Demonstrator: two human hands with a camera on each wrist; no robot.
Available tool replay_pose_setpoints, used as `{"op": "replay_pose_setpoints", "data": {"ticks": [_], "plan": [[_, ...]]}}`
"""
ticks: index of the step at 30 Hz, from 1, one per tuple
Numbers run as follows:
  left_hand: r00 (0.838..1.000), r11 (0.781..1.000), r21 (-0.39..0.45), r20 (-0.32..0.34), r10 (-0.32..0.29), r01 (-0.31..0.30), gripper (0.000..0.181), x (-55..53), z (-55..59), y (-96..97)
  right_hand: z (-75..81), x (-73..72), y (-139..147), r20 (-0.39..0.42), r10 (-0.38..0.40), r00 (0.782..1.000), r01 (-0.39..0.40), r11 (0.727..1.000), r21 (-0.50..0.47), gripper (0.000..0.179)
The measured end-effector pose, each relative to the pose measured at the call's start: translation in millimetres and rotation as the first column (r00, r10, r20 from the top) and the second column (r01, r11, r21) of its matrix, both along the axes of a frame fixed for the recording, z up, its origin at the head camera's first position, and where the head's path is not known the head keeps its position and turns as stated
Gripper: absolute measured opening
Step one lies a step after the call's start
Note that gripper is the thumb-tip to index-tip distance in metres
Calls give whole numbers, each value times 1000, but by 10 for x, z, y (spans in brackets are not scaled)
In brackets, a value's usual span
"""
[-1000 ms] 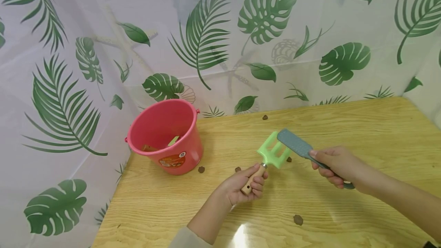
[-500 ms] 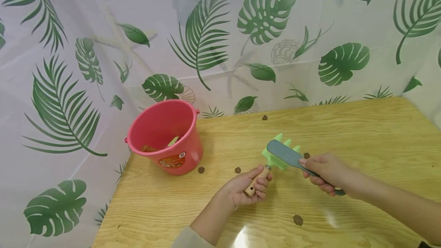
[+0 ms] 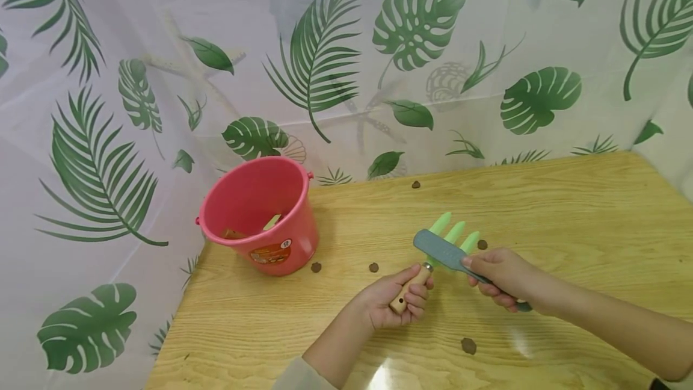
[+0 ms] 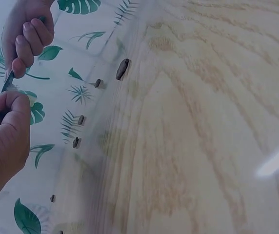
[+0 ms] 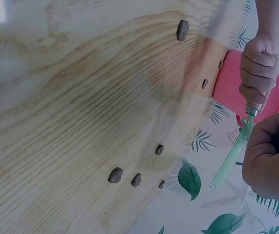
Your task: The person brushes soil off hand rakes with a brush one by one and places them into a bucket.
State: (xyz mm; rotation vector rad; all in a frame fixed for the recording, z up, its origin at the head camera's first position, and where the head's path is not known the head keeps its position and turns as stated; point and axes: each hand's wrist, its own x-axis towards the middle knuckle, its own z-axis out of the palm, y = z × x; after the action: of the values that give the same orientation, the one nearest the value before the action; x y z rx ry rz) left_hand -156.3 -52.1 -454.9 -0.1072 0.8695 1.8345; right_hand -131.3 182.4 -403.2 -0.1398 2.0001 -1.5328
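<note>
In the head view my left hand [image 3: 397, 301] grips the wooden handle of a small garden fork with light green tines [image 3: 453, 232]. My right hand [image 3: 503, 280] holds a grey tool [image 3: 440, 249] with a long flat, rounded, speckled head and a slim handle, thumb on top. That flat head lies across the base of the fork's tines and hides part of it. In the right wrist view the fork [image 5: 229, 165] shows nearly edge-on below my left hand [image 5: 260, 73], and the curled right hand [image 5: 271, 161] is close beside it.
A pink bucket [image 3: 300, 245] with a red label stands at the table's back left, a green piece and a wooden handle inside. Several small brown lumps [image 3: 468, 346] are scattered on the wooden table [image 3: 595, 215]. A white leaf-print sheet [image 3: 335, 47] hangs behind.
The garden fork has turned and shifted slightly right, its tines now pointing up and to the right. The grey tool has moved left and down across the fork's base.
</note>
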Motion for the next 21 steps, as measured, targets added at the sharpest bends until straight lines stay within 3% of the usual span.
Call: {"op": "replay_pose_setpoints", "data": {"ticks": [7, 21], "plan": [[998, 999, 32, 60, -3, 1, 35, 4, 40, 13, -6, -28, 34, 24, -6, 1000, 6, 1000, -4, 36], [995, 998, 65, 96, -32, 26, 35, 14, 89, 15, 69, -111, 161, 83, -35, 996, 33, 999, 16, 37]]}}
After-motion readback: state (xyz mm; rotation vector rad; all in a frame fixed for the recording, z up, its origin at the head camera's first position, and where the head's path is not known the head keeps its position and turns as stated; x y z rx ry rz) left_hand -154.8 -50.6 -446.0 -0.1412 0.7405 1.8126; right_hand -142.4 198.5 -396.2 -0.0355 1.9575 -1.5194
